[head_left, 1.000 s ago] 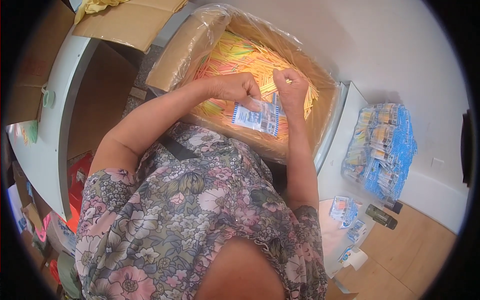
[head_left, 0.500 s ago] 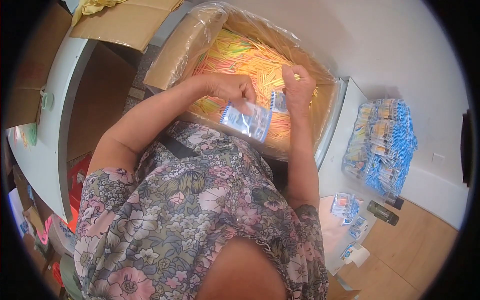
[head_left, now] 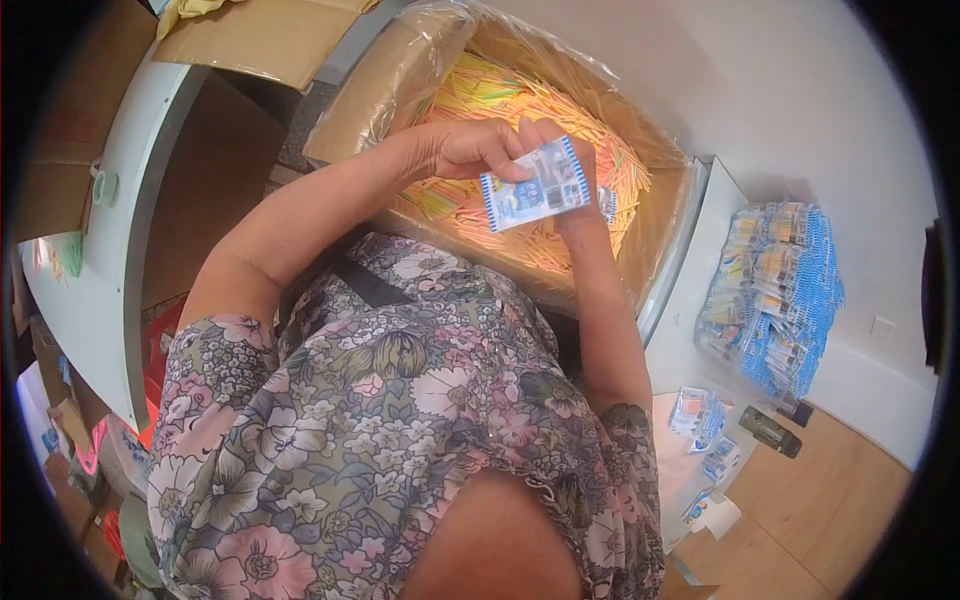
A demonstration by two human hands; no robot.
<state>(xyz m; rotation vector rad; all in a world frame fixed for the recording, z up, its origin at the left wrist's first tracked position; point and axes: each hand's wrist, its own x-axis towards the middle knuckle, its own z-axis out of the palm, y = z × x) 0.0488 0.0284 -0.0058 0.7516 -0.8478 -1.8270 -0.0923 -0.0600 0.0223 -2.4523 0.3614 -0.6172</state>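
Note:
A small clear plastic packet (head_left: 535, 195) with blue-striped edges is in my left hand (head_left: 475, 150), pinched between thumb and fingers over the open box. My right hand (head_left: 575, 150) is just behind the packet, its fingers curled in and mostly covered, so what they hold is hidden. Below both hands, a heap of thin yellow, orange, pink and green sticks (head_left: 500, 95) fills the cardboard box (head_left: 385, 100) lined with clear plastic. Beside my right wrist, part of a second blue-edged packet (head_left: 607, 204) shows against the sticks.
A large bundle of blue-edged packets (head_left: 775, 290) stands to the right by the wall. Loose packets (head_left: 698, 415) and a dark green object (head_left: 770, 432) lie nearer. On the left are a white table (head_left: 85, 310) and a cardboard flap (head_left: 270, 40).
My left hand has lifted the packet up and to the right, turning it. My right hand has shifted left, behind the packet. The whole view has shifted slightly.

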